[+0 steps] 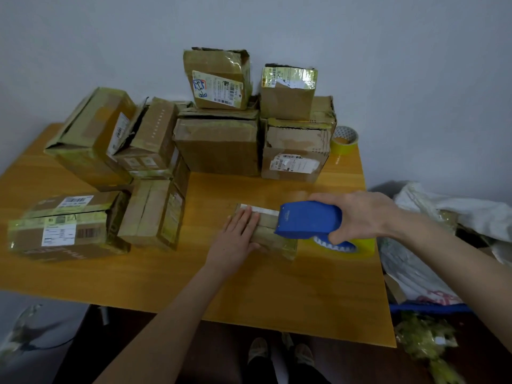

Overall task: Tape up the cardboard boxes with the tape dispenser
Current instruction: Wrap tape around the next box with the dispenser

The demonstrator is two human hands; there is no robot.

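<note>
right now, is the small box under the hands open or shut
Shut: the box top lies flat under the left hand; the right hand holds the dispenser over it.

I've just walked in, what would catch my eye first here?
The blue tape dispenser, held over a small box near the front of the wooden table, stands out most. Behind it, a pile of battered taped boxes fills the back and left, with a yellow tape roll at the back right corner.
</note>
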